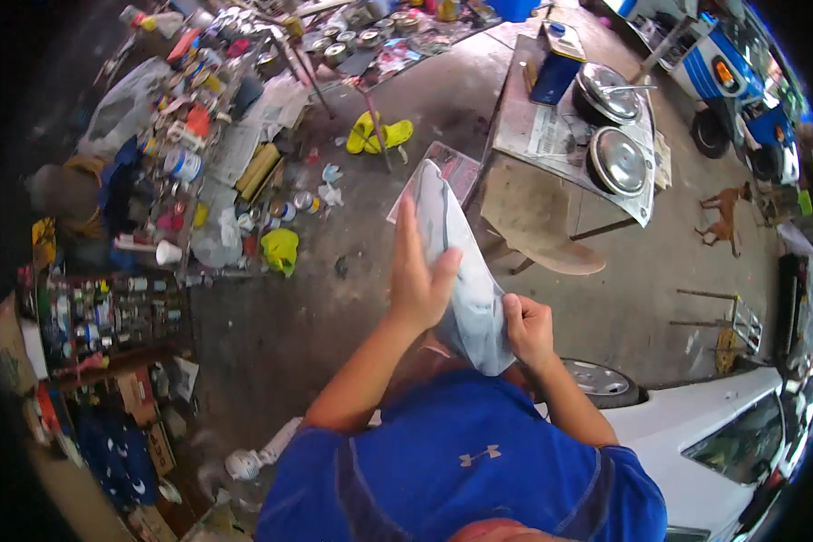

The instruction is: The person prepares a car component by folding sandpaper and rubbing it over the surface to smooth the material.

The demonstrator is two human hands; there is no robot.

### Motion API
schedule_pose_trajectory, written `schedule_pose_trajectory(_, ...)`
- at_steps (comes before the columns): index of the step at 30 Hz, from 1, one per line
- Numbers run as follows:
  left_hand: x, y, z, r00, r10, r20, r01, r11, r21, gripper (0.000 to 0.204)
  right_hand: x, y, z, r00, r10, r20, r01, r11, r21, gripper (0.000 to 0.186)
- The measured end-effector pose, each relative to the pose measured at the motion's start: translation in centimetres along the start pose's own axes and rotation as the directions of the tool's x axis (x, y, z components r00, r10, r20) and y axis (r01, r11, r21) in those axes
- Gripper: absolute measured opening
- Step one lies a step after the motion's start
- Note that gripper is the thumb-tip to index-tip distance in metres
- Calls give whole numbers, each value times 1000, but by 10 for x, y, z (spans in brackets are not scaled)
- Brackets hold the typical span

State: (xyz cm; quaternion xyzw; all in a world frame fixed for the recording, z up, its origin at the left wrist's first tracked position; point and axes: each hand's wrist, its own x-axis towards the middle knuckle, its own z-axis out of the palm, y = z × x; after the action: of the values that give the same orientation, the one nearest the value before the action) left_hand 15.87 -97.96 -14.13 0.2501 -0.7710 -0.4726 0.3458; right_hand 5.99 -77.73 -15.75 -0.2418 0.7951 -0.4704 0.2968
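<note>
Right hand (pixel 529 331) grasps the pale panel (pixel 468 294) low; left hand (pixel 416 287) lies straight-fingered alongside, grip unclear to me. Apparent step: steadying; turning it calls for support at both edges.

- One tall dark-blue metal can (pixel 556 72) stands on a pale, paper-covered table (pixel 512 117).
- Near it are two round pots with shiny silver lids (pixel 618 161).
- A pair of bright yellow-green clogs (pixel 363 135) lies on the grey floor (pixel 641 289).
- One thin brown dog (pixel 723 217) is at the right side.
- A white car (pixel 686 406) is at the lower right.
</note>
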Motion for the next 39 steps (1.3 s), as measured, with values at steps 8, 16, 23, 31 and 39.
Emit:
schedule_pose_trajectory(8, -67, 24, 7, 885, 306, 351, -449, 760, 470, 81, -12, 16, -22, 999, -31, -13, 32, 993, 113, 55)
schedule_pose_trajectory(16, 1, 31, -27, 812, 381, 442, -561, 717, 413, 89, -6, 27, -32, 999, -39, 33, 34, 991, 133, 61)
schedule_pose_trajectory(23, 50, 50, -35, 957, -125, 260, 187, 955, -231, 79, -2, 31, -29, 992, -111, 68, 97, 978, 183, 62)
schedule_pose_trajectory(31, 64, 83, -30, 953, -258, 161, 303, 852, -427, 34, 25, 27, -26, 976, -186, 109, 146, 942, 303, 66)
schedule_pose_trajectory(39, 67, 106, -46, 965, -161, 206, 250, 796, -551, 38, 61, 13, -29, 971, -195, 134, 137, 925, 354, 75)
